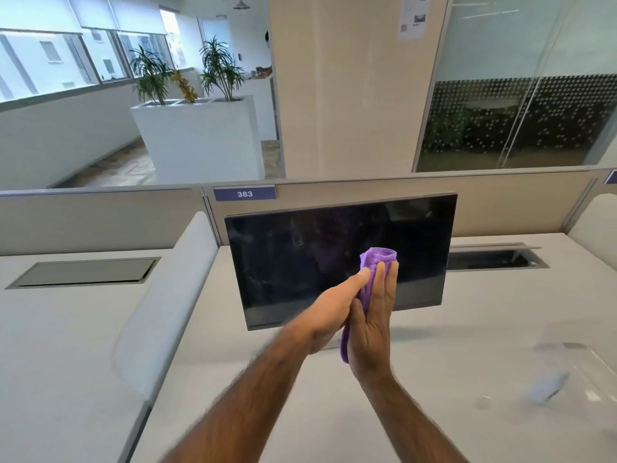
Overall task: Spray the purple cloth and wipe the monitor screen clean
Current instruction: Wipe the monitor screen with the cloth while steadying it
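The purple cloth [378, 257] is folded and sandwiched between my two palms in front of the monitor. My left hand [329, 310] presses it from the left with straight fingers. My right hand [374, 317] lies flat against it from the right, fingers pointing up. The cloth's top sticks out above my fingertips and a tail hangs below my hands. The dark monitor screen [300, 262] stands tilted on the white desk behind my hands, with faint smears near its upper middle. The cloth is held a little in front of the screen's lower right part.
A blurred, pale blue and clear object [547, 387] sits on the desk [233, 379] at the right; I cannot tell what it is. Beige partitions [500, 202] run behind the monitor. A white divider [167, 295] bounds the desk's left side, and cable hatches [494, 259] lie flush in the desktops.
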Demonstrator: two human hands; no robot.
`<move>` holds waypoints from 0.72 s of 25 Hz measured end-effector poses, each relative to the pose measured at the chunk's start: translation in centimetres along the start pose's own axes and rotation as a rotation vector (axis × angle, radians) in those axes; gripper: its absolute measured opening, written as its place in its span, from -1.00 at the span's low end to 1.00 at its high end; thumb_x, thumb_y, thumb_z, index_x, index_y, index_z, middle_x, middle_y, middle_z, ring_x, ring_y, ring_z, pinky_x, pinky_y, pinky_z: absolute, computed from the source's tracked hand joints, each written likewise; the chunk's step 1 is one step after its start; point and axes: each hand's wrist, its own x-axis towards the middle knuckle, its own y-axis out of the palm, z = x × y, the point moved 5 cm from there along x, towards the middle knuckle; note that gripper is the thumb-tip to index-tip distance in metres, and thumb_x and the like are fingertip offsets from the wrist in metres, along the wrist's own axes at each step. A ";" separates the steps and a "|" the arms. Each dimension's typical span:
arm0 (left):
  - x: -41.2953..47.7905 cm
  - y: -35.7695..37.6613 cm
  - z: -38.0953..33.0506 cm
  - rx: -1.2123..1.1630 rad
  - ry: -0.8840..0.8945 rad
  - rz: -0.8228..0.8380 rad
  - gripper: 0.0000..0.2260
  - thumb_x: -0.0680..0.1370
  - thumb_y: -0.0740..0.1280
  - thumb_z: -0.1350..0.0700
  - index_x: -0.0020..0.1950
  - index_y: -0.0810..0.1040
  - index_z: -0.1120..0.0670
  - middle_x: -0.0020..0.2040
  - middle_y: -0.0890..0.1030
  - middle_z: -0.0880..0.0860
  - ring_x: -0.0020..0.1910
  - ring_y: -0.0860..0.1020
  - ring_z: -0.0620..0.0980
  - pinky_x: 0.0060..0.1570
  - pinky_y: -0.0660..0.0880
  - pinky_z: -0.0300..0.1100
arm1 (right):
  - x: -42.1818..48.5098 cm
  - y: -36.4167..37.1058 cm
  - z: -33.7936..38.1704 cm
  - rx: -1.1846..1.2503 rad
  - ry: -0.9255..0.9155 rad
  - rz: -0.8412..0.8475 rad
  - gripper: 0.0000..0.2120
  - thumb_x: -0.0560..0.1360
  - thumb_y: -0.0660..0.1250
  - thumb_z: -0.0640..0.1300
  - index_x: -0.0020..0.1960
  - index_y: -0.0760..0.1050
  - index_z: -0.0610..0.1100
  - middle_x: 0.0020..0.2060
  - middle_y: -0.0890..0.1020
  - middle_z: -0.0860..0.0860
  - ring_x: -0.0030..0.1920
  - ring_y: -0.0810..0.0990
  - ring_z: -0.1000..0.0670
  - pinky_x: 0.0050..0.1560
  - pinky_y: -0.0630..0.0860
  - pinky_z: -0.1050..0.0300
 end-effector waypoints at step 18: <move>3.2 -21.9 -4.4 0.945 0.474 -0.737 -0.46 0.69 -0.16 -0.19 0.67 0.00 -0.10 0.68 -0.10 -0.13 0.63 -0.22 -0.17 0.62 -0.11 0.11 | 11.2 2.3 -5.2 -0.038 -0.029 -0.311 -0.49 0.72 0.04 -0.20 0.63 0.02 -0.23 0.64 0.03 -0.10 0.64 0.03 0.00 0.61 0.11 0.09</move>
